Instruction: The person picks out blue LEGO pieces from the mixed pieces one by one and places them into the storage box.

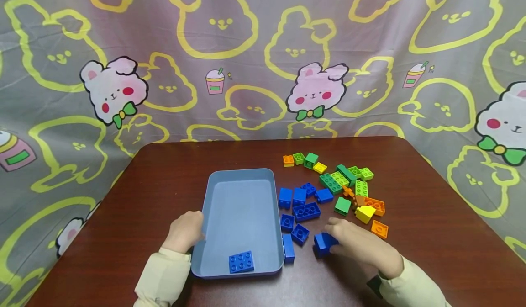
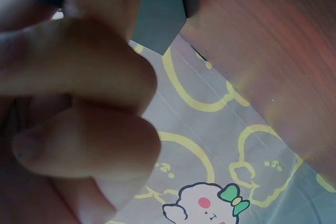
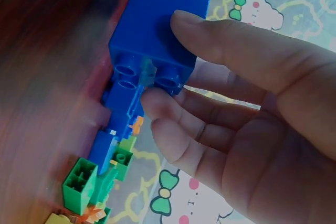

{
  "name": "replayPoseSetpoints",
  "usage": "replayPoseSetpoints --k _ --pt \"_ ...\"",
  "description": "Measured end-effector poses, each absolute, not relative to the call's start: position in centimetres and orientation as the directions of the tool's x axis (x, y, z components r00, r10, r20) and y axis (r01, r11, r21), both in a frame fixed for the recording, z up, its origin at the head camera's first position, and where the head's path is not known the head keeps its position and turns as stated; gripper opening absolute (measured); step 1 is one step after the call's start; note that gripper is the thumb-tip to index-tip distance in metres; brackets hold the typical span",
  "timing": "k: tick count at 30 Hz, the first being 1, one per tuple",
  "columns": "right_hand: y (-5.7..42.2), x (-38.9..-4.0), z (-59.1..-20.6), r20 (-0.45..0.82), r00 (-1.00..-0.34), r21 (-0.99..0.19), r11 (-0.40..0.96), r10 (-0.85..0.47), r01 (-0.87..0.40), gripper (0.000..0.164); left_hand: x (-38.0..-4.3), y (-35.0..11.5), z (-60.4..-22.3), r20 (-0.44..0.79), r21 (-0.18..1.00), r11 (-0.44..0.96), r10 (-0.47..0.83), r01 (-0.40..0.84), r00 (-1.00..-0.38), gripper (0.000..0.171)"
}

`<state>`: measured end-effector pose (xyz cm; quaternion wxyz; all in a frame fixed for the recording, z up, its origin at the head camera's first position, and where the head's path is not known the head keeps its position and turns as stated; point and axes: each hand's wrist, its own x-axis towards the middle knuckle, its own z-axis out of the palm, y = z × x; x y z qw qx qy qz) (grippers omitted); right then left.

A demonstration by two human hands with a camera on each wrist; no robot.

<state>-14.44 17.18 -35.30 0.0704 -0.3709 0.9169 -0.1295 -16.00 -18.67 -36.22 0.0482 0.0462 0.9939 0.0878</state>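
Note:
My right hand (image 1: 361, 245) pinches a tall blue building block (image 1: 323, 244) close over the table, right of the tray. In the right wrist view the thumb lies on one face of this blue block (image 3: 152, 24), and its studs point toward the fingers. At the left rim of the blue-grey tray (image 1: 242, 211), my left hand (image 1: 186, 230) grips the edge with curled fingers. Inside the tray, near its front edge, lies a flat blue six-stud block (image 1: 241, 262). The left wrist view shows the curled fingers (image 2: 105, 72) large and dark, beside the tray wall (image 2: 157, 14).
Several blue blocks (image 1: 306, 211) lie along the tray's right side, one upright blue block (image 1: 289, 248) right at its wall. Green blocks (image 1: 330, 183), orange blocks (image 1: 379, 229) and a yellow block (image 1: 365, 214) are scattered farther right on the brown table (image 1: 172, 174). A patterned curtain (image 1: 255, 69) hangs behind.

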Motion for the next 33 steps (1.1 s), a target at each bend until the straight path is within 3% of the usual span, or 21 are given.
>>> replayPoseSetpoints --k 18,33 --pt "15.8 -14.1 -33.7 0.067 -0.761 -0.261 0.725 -0.645 -0.637 0.034 -16.0 -18.8 -36.0 -0.063 0.179 0.979 0.109 0.096 -0.992 0.019" --pt "13.6 -14.3 -33.0 0.141 -0.738 -0.250 0.698 -0.660 -0.672 0.037 -15.9 -18.8 -36.3 -0.074 0.194 0.977 0.106 0.090 -0.992 0.018"
